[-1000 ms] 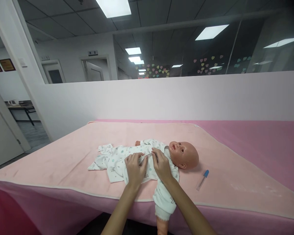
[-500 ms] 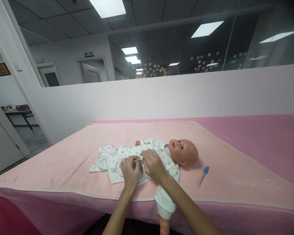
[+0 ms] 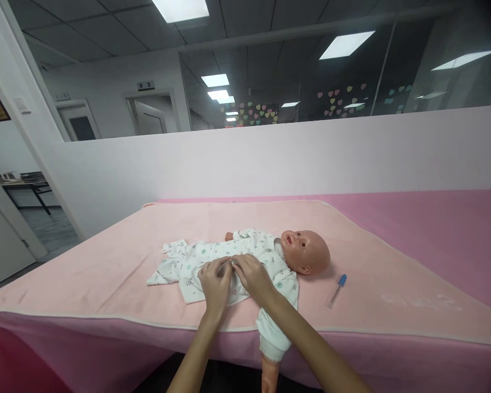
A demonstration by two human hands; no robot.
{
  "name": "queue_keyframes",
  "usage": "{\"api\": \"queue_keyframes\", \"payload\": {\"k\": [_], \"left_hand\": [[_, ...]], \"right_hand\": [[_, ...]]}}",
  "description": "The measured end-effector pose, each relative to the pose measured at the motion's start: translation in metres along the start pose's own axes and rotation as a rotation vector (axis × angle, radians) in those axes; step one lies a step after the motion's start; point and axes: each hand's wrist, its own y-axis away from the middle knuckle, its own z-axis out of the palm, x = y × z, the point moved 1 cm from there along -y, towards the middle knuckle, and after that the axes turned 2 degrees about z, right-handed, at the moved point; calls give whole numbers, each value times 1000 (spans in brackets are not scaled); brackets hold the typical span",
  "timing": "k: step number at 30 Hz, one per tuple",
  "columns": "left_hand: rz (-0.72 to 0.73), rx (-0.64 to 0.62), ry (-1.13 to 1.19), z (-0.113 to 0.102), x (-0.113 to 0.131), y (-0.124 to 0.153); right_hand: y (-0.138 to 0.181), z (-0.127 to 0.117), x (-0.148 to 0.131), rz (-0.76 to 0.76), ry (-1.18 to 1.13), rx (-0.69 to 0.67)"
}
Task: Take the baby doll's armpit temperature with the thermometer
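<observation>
White romper on doll | under L hand + R hand, pinched

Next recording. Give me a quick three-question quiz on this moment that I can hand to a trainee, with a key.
1. True or false: the bald plastic baby doll lies face down on the pale pink blanket.
2. Where do the left hand and the right hand rest?
A) on the doll's head
B) side by side on the front of the white printed romper that the doll wears
C) flat on the blanket, clear of the doll
3. Fill in: the clear dropper with a blue cap lies on the blanket next to the doll's ____, apart from both hands.

Key: 1 false; 2 B; 3 head.
</observation>
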Motion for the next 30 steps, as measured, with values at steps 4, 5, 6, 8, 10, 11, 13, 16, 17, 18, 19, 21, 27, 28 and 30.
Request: {"api": "queue_keyframes", "payload": {"k": [4,5,6,8,10,11,13,16,17,18,19,21,27,28,30], "left_hand": [[-16,12,34,-1,1,-1],[-16,10,33,-1,1,-1],[-16,8,32,-1,1,-1],[-15,8,29,-1,1,-1],[-16,6,33,-1,1,-1],[-16,5,36,-1,2,-1],[-12,8,37,-1,2,-1],[-2,9,27,-1,2,-1],[0,7,23,-1,2,-1],[1,3,21,-2,2,-1],[2,1,19,-2,2,-1],[5,1,8,-2,2,0],[51,-22,-16,-2,6,4],[47,-22,-17,-2,6,4],[28,-26,-15,-1,8,5]], "right_hand": [[1,1,1,14,-2,-11],[1,1,1,23,-1,-16],[1,1,0,33,4,-19],[1,0,0,40,19,-29],[1,0,-1,35,35,-32],[1,0,-1,29,43,-30],[0,0,-1,21,55,-22],[1,1,-1,24,58,-12],[1,2,-1,27,55,-11],[1,2,0,29,52,-11],[2,3,0,31,50,-13],[2,4,1,28,47,-21],[4,7,5,38,50,12],[4,7,5,39,50,16],[3,6,4,38,51,15]]}}
